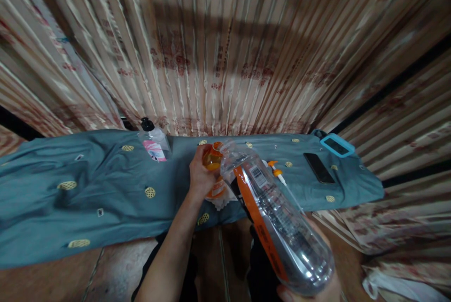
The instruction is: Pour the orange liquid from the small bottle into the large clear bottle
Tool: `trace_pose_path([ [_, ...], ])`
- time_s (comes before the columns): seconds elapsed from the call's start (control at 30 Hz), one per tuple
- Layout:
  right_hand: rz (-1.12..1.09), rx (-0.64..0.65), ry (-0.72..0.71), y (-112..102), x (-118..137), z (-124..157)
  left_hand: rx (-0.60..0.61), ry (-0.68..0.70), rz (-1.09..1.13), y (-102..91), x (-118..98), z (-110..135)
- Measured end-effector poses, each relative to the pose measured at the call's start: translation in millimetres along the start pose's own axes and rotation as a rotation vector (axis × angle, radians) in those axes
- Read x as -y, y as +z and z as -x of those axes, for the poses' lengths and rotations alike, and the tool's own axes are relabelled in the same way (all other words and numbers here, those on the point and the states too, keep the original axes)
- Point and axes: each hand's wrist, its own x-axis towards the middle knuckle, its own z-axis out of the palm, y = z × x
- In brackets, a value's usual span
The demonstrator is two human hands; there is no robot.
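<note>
My right hand [319,288] grips the base of a large clear plastic bottle [275,212] with an orange label, tilted so its mouth points away from me. The mouth meets a small orange bottle [213,158] that my left hand [200,175] holds wrapped in its fingers above a teal cloth [88,189]. Under the orange bottle lies something orange and white that I cannot make out. An orange and white pump top [276,173] lies on the cloth just right of the bottles.
A clear bottle with a black cap and pink label [154,144] stands at the back of the cloth. A dark phone [319,168] and a blue-cased phone [337,145] lie at the right. Striped curtain fabric [225,48] hangs behind.
</note>
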Motion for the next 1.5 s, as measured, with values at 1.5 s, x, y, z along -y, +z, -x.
trace_pose_path([
  [1.5, -0.075, -0.197, 0.216, 20, 25, -5, 0.01, -0.021, 0.008, 0.0, -3, 0],
])
